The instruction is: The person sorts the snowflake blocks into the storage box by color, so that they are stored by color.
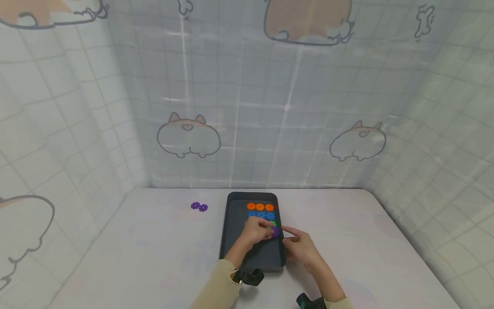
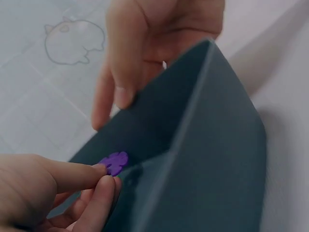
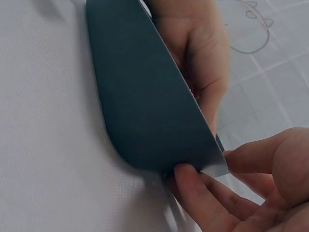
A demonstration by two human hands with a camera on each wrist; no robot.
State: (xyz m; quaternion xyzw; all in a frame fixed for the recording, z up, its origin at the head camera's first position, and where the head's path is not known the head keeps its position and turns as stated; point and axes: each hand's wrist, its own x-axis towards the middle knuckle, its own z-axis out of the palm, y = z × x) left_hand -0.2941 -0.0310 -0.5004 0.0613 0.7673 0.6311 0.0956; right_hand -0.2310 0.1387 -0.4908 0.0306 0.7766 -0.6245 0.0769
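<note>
My left hand (image 1: 254, 231) reaches over the dark grey tray (image 1: 236, 240) and pinches a purple flower-shaped piece (image 2: 116, 163) between thumb and forefinger. In the head view that purple piece sits near the tray's right wall, just below a green flower piece (image 1: 273, 223) that the hand partly covers. Farther back in the tray lie a row of blue flower pieces (image 1: 261, 214) and a row of orange ones (image 1: 260, 207). At the tray's right side, my right hand (image 1: 302, 248) touches the rim and outer wall with its fingertips.
Two purple flower pieces (image 1: 199, 207) lie on the white tabletop (image 1: 166, 240) left of the tray. Pale curtains with cartoon dogs (image 1: 189, 135) enclose the table at the back and both sides.
</note>
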